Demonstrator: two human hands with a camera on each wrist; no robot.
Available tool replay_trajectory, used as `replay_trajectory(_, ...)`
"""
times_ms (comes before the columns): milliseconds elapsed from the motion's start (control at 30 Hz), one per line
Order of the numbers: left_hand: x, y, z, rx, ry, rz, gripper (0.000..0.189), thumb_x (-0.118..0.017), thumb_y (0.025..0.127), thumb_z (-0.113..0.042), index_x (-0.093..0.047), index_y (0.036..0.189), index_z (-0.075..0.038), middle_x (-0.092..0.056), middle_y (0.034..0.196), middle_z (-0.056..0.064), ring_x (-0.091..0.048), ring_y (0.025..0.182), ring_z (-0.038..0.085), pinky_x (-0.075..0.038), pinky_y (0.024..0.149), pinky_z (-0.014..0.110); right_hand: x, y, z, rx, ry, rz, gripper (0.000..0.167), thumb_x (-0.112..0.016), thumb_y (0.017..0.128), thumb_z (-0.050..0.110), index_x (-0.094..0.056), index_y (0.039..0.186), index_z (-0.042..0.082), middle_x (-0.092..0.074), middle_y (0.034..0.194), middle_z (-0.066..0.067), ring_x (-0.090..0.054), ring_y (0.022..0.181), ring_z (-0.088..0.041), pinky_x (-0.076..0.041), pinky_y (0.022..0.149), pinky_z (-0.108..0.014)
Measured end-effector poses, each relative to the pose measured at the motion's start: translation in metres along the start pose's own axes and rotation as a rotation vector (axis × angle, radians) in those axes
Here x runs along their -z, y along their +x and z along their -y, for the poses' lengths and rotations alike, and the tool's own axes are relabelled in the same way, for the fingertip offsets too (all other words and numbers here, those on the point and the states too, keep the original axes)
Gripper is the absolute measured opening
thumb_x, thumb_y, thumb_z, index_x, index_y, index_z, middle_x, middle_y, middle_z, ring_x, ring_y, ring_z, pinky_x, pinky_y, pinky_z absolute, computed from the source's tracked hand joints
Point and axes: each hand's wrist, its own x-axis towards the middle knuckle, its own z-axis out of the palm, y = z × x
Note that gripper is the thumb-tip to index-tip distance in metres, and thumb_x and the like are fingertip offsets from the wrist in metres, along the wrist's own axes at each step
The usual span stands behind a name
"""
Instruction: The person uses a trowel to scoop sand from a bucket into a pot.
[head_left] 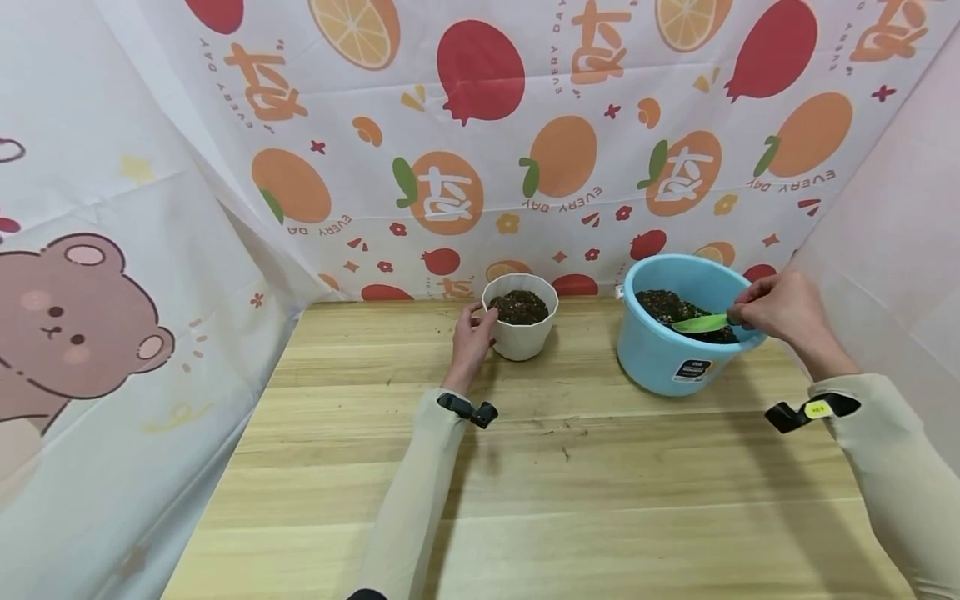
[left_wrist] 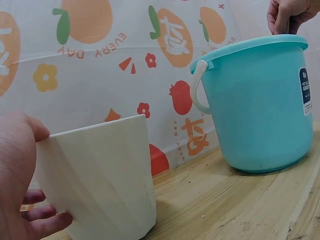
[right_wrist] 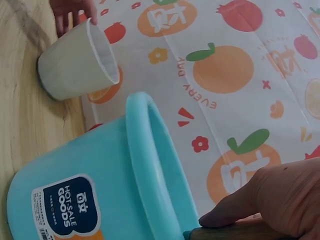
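A white flower pot holds dark soil. At its left side my left hand holds the pot, the thumb at the rim and the other fingers lower against the wall in the left wrist view. My right hand grips a small green trowel over the right rim of a light blue bucket. The trowel's blade lies at the soil inside the bucket. In the right wrist view, part of its brown handle shows under the fingers, while the bucket wall hides the blade.
Both containers stand at the back of a wooden table, close to a fruit-printed cloth. Crumbs of soil dot the tabletop. A white handle hangs on the bucket's side. A bear-printed cloth hangs at the left.
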Motion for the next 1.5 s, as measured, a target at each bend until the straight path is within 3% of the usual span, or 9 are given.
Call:
replay_trajectory(233,0.000,0.000,0.002,0.003,0.003,0.010,0.056,-0.056,0.103,-0.035,-0.043,0.151,-0.009,-0.052,0.118,0.015,-0.054,0.097,0.023,-0.054,0.101,0.053,-0.006,0.002,-0.002,0.070,-0.072,0.023,0.016,-0.078,0.078,0.011,-0.074,0.078,-0.004,-0.066,0.061,-0.002,-0.058,0.060,-0.017,-0.047,0.052,-0.031)
replay_trajectory(667,0.002,0.000,0.000,0.013,-0.008,0.023,0.057,-0.056,0.103,-0.038,-0.042,0.151,-0.012,-0.051,0.123,0.016,-0.055,0.104,0.029,-0.052,0.104,0.053,-0.021,0.008,0.004,0.105,-0.096,0.070,0.016,-0.072,0.080,0.011,-0.070,0.079,-0.004,-0.066,0.067,-0.009,-0.056,0.064,-0.023,-0.044,0.055,-0.031)
replay_trajectory(933,0.002,0.000,0.002,0.009,-0.003,0.017,0.054,-0.056,0.102,-0.038,-0.044,0.149,-0.014,-0.052,0.120,0.014,-0.054,0.096,0.021,-0.053,0.102,0.053,-0.032,0.007,0.003,0.093,-0.080,0.092,0.018,-0.074,0.085,0.014,-0.068,0.080,-0.003,-0.065,0.071,-0.011,-0.057,0.072,-0.026,-0.044,0.059,-0.030)
replay_trajectory(1133,0.002,-0.001,0.000,-0.010,-0.012,-0.005,0.056,-0.057,0.102,-0.037,-0.045,0.149,-0.011,-0.051,0.116,0.013,-0.053,0.093,0.022,-0.053,0.100,0.054,-0.037,0.008,0.006,0.120,-0.126,0.108,0.016,-0.071,0.087,0.014,-0.066,0.079,0.001,-0.064,0.072,-0.010,-0.056,0.071,-0.024,-0.042,0.062,-0.030)
replay_trajectory(1367,0.001,-0.001,-0.001,-0.015,-0.014,-0.009,0.055,-0.057,0.103,-0.035,-0.045,0.149,-0.009,-0.052,0.118,0.015,-0.054,0.096,0.023,-0.053,0.100,0.055,-0.039,0.009,0.012,0.171,-0.179,0.205,0.016,-0.066,0.091,0.015,-0.062,0.083,0.001,-0.063,0.077,-0.011,-0.054,0.071,-0.024,-0.041,0.063,-0.030)
replay_trajectory(1500,0.001,-0.002,0.000,-0.002,-0.024,-0.004,0.053,-0.058,0.102,-0.036,-0.046,0.148,-0.011,-0.052,0.119,0.015,-0.053,0.095,0.023,-0.053,0.101,0.054,-0.036,0.009,0.009,0.178,-0.171,0.252,0.010,-0.063,0.087,0.008,-0.062,0.086,-0.002,-0.063,0.079,-0.014,-0.053,0.070,-0.023,-0.040,0.060,-0.031)
